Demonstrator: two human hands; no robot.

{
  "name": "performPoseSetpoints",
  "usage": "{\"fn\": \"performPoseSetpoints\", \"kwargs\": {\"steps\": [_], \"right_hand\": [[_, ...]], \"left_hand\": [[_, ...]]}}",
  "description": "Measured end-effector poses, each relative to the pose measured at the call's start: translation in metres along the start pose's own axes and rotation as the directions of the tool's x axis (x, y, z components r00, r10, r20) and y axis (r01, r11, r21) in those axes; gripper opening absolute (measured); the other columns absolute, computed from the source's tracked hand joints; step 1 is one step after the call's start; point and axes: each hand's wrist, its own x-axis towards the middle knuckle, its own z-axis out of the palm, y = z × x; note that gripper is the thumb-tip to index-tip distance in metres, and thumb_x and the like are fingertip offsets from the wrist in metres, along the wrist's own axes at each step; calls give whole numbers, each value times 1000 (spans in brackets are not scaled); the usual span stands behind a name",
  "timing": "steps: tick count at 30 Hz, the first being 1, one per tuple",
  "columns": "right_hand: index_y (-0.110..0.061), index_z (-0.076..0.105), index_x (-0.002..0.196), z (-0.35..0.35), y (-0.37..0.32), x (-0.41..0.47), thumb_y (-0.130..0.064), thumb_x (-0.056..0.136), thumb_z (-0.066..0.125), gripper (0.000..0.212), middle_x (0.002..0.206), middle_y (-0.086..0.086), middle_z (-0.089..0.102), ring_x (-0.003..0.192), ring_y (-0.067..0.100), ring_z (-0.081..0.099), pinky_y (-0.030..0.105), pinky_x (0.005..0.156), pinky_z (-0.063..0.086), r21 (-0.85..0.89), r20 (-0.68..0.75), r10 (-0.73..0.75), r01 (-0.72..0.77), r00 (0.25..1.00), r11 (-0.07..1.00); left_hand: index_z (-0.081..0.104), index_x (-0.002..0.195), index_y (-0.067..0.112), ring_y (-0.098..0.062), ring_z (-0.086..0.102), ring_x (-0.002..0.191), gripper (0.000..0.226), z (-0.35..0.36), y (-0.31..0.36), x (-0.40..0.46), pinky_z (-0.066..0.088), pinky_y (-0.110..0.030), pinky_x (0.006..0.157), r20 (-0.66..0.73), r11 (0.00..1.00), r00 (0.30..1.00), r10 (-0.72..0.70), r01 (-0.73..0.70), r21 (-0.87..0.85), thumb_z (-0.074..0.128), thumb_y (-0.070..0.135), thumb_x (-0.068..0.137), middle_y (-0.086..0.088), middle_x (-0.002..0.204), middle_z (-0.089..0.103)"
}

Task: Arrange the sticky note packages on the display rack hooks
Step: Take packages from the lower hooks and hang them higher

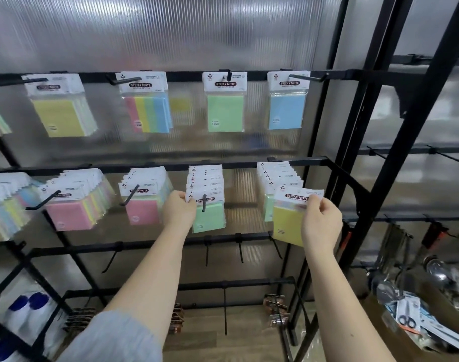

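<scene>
Yellow paper under clear film: the right hand point(320, 222) pinches a yellow packet point(291, 220) of sticky notes by the right end of its white card header, thumb and fingers closed on the card, at the front of the rightmost stack on the middle rail point(155, 167). The packet hangs tilted; the hook there is hidden behind it, so whether its hole is threaded cannot be told. The left hand point(178, 209), one hook to the left, grips the left edge of the green packet point(208, 212) fronting its own stack, fingers curled behind the card, with the black hook tip point(204, 203) showing through the header.

These packets look light and thin, the note block fairly stiff, the film probably slick; the card header appears the sensible place to take hold, since it carries the hanging hole and should keep the packet square to the hook.

Left of the green packet along the middle rail hang pink packets point(142, 211) and fuller mixed stacks. Above the rail, another row carries single yellow, striped, green and blue packets. Below the rail, bare hooks point(240, 250) jut out. Behind stands a ribbed translucent panel point(170, 30); right of the rail, a black frame point(395, 142) and a box of packaged scissors point(416, 322) over a wood-look floor.
</scene>
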Motion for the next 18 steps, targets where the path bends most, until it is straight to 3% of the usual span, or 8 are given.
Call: {"fn": "performPoseSetpoints", "kwargs": {"steps": [4, 9, 13, 18], "right_hand": [[-13, 32, 59, -6, -9, 1, -22, 95, 40, 39, 56, 0, 35, 51, 13, 30, 21, 45, 25, 26, -24, -33, 33, 999, 999], [-7, 48, 66, -13, -15, 1, -27, 97, 40, 37, 59, -4, 48, 53, 8, 41, 22, 47, 32, 93, -17, -38, 39, 999, 995], [-13, 45, 62, -13, -17, 0, -28, 97, 41, 39, 60, -7, 51, 51, 3, 43, 12, 42, 31, 112, -11, -49, 50, 999, 992], [-13, 37, 60, -8, -22, -3, -28, 96, 41, 40, 58, -4, 42, 53, 9, 36, 23, 50, 30, 84, -2, -60, 60, 998, 995]], "left_hand": [[47, 94, 14, -19, 52, 78, 14, 8, -8, -12, 34, -26, 57, -72, 993, 997, -32, 23, -112, 60, 18, 89, 1, 89, 56], [61, 88, 7, -21, 50, 71, 19, 15, -18, -17, 34, -26, 56, 72, 977, 996, -52, 66, -204, 53, 23, 94, -5, 84, 62], [52, 81, 6, -21, 44, 66, 25, 11, -17, -24, 29, -29, 54, 32, 984, 999, 1, 5, -180, 42, 22, 97, -3, 72, 50], [40, 68, 16, -13, 38, 56, 31, -5, -13, -37, 25, -28, 48, 3, 988, 995, 105, -104, -111, 36, 22, 99, 2, 66, 44]]}}
